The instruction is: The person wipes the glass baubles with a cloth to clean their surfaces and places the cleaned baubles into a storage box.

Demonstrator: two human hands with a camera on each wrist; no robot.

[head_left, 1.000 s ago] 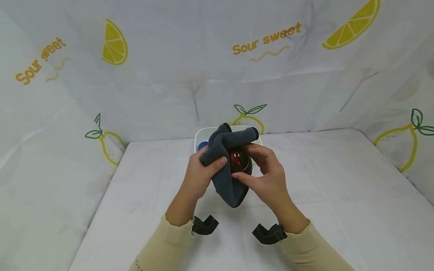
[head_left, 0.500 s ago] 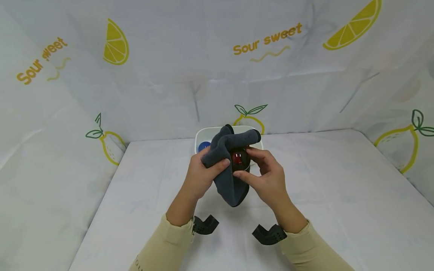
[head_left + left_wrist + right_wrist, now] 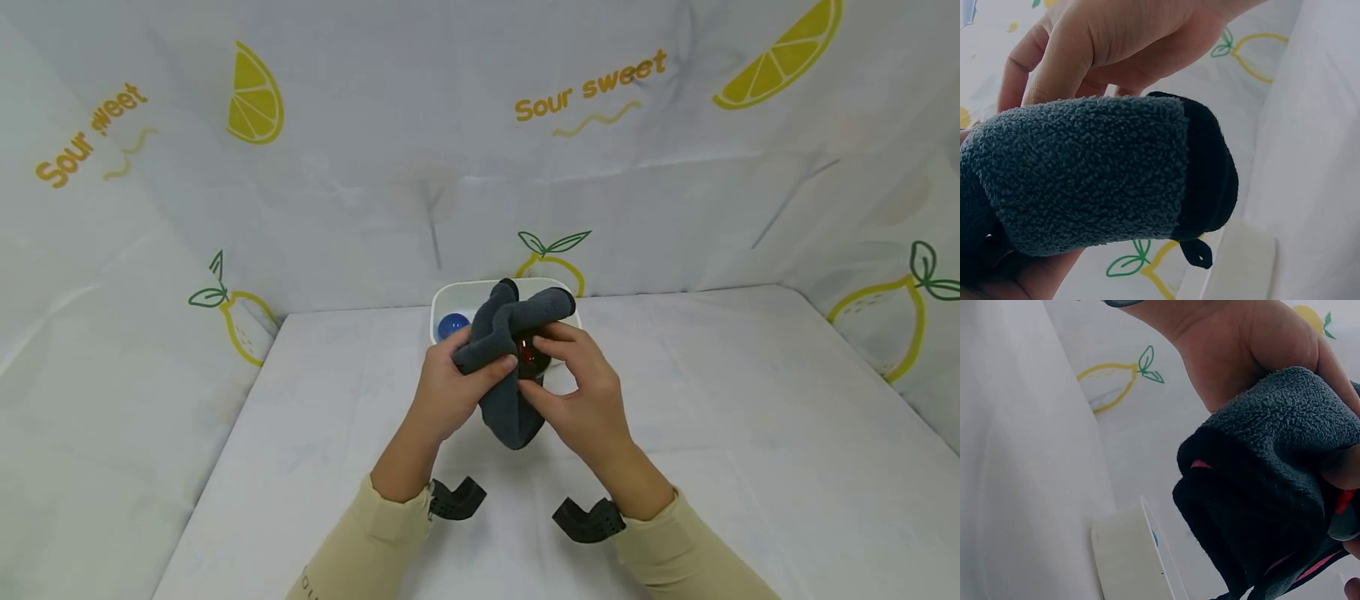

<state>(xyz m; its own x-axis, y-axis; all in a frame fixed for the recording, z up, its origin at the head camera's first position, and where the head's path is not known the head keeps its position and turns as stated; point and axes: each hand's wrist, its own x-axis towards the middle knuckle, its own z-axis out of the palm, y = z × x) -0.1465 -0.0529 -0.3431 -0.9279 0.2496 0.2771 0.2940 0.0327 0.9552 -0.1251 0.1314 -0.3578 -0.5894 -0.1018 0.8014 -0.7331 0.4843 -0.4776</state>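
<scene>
In the head view my left hand (image 3: pixel 446 383) grips a folded dark grey towel (image 3: pixel 502 408), thumb on top of the fold. The towel has a fluffy pile, black edging and a small black hanging loop (image 3: pixel 1197 253), seen in the left wrist view. Against the towel sits a shiny dark ball with a red patch (image 3: pixel 534 360), partly covered by cloth and fingers. My right hand (image 3: pixel 588 379) pinches this ball between thumb below and fingers above. Both hands are raised in front of a white plastic tub (image 3: pixel 453 290).
A blue ball (image 3: pixel 453 326) lies inside the tub at its left, partly hidden behind the left hand and towel. The white-covered table (image 3: pixel 712 433) meets lemon-printed sheets at the back and sides. A black bracket sits at each wrist.
The towel's lower tip has drawn up slightly and moved right with my left hand. My right hand has shifted a little left; its fingers cover more of the ball. More of the blue ball shows.
</scene>
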